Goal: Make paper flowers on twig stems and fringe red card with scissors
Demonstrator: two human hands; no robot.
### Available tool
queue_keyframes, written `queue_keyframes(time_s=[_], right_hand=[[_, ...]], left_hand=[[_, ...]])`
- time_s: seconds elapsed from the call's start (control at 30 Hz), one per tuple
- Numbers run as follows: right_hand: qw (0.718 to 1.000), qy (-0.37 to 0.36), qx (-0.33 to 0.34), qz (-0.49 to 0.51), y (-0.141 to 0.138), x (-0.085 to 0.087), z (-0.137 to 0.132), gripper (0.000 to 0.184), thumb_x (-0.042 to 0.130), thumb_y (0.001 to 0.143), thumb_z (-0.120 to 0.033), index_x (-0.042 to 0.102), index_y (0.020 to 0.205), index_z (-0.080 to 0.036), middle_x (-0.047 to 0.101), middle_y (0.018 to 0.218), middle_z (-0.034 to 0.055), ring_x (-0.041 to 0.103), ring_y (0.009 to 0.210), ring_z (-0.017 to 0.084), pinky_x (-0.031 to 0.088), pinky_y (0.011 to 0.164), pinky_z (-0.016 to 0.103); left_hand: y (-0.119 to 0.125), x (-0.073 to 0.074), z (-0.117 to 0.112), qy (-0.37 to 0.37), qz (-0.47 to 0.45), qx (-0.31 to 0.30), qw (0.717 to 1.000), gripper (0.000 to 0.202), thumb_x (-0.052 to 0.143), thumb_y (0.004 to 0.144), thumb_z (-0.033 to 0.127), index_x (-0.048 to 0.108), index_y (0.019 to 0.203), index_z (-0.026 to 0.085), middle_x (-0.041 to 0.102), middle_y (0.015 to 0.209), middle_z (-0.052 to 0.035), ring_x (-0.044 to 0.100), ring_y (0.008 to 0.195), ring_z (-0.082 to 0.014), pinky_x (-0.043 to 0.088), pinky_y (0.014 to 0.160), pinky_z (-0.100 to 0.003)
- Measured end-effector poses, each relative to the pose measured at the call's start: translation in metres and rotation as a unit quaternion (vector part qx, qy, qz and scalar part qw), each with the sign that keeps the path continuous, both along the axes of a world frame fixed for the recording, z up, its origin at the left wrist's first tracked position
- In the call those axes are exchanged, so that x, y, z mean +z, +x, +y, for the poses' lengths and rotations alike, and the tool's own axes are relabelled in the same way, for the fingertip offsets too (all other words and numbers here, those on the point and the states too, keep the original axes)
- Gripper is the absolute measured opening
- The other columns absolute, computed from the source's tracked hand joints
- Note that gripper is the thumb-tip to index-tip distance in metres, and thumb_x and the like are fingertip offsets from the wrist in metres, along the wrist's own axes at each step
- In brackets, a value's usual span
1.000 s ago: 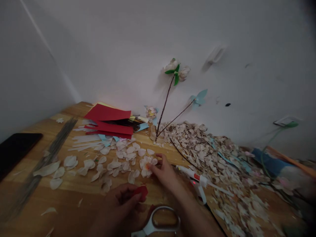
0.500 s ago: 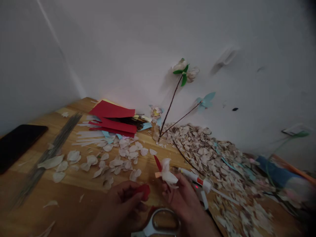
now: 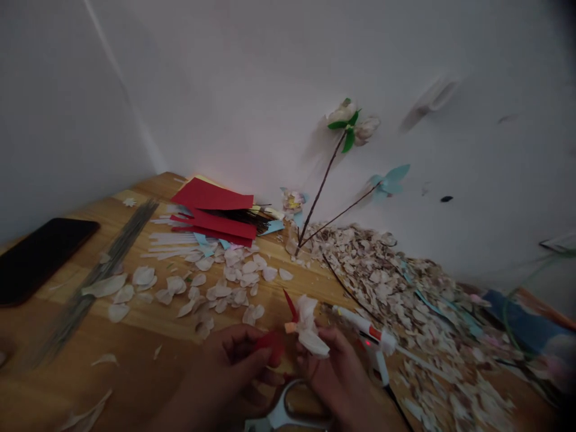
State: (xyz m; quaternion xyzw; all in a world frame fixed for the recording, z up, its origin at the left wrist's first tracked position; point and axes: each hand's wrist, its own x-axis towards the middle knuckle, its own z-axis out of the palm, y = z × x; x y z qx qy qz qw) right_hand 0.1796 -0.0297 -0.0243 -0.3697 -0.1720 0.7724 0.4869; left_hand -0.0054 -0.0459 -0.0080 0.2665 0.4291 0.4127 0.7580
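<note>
Short of tabletop [image 3: 135,384] far edge: right hand [image 3: 332,361] pinches white flower [image 3: 308,324], one red sliver [image 3: 290,306] seemingly on; left hand [image 3: 238,360] pinches red piece [image 3: 272,347], unattached.

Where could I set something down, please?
Between your left hand and the wires, bare wood shows around scraps; a narrower gap separates wires and phone. The right is crowded with glue gun and petal heap.
</note>
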Motion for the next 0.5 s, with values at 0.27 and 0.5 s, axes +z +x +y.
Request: queue_keyframes(time_s=[0.27, 0.5], right_hand=[[0.997, 0.05, -0.033, -0.05, -0.01, 0.003, -0.007, 0.033, 0.075, 0.057, -0.022, 0.068, 0.089, -0.026, 0.07, 0.096, 0.0022, 0.065, 0.085, 0.022, 0.051, 0.074, 0.033], [0.99, 0.104, -0.027, -0.09, -0.016, 0.004, -0.013, 0.034, 0.078, 0.057, -0.026, 0.069, 0.09, -0.026, 0.069, 0.08, 0.0001, 0.06, 0.065, 0.015, 0.046, 0.056, 0.023]], left_hand=[[0.0, 0.009, 0.002, 0.016, 0.091, -0.005, 0.996, 0.015, 0.073, 0.06, 0.027, 0.065, 0.065, 0.015, 0.067, 0.053, 0.0015, 0.063, 0.051, -0.014, 0.043, 0.047, -0.021], [0.002, 0.013, -0.001, 0.088, 0.176, 0.009, 0.98, 0.01, 0.065, 0.066, 0.025, 0.068, 0.067, 0.016, 0.07, 0.063, -0.0025, 0.063, 0.06, -0.0173, 0.046, 0.058, -0.026]])
